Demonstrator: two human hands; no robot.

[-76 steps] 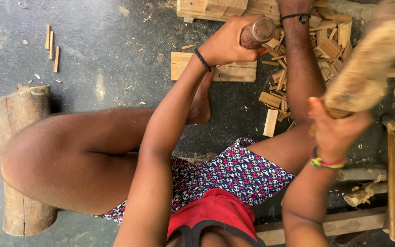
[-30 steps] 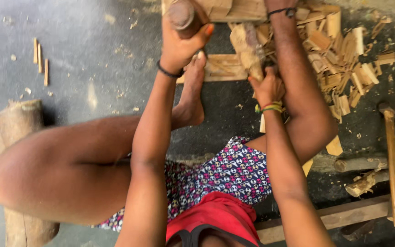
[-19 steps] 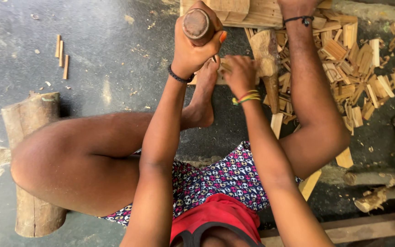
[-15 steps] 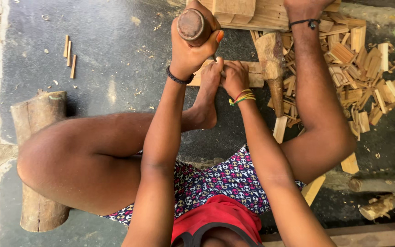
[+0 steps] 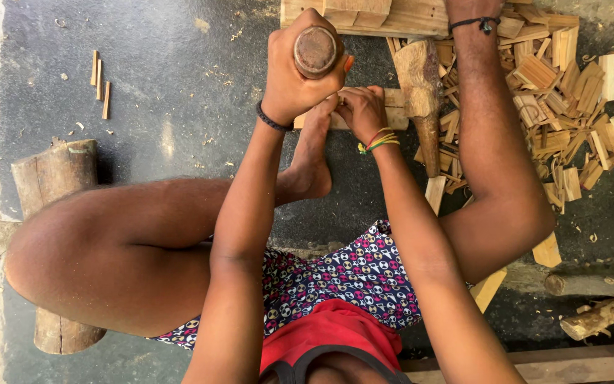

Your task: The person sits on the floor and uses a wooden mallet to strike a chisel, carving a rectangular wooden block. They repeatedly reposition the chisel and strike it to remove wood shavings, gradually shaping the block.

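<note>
Left hand (image 5: 294,75), wearing a black wristband, is wrapped tight around a round brown wooden handle (image 5: 317,51) seen end-on, fingers curled fully about it; the handle's blunt end faces the camera at about 1 o'clock from the knuckles. Right hand (image 5: 361,110), wearing a striped thread bracelet, sits just beside the left at its 4 o'clock, fingers pinched together on a flat pale wooden block (image 5: 392,114) lying on the dark concrete floor (image 5: 179,85); what exactly lies between the fingertips cannot be told. A bare foot (image 5: 312,160) rests at 6 o'clock of the handle, toes touching the block. A rough tapered wooden club (image 5: 422,99) stands at 3 o'clock of the right hand. A heap of pale wood chips (image 5: 570,107) spreads farther toward 3 o'clock. A short log (image 5: 55,178) lies well apart at 9 o'clock.
</note>
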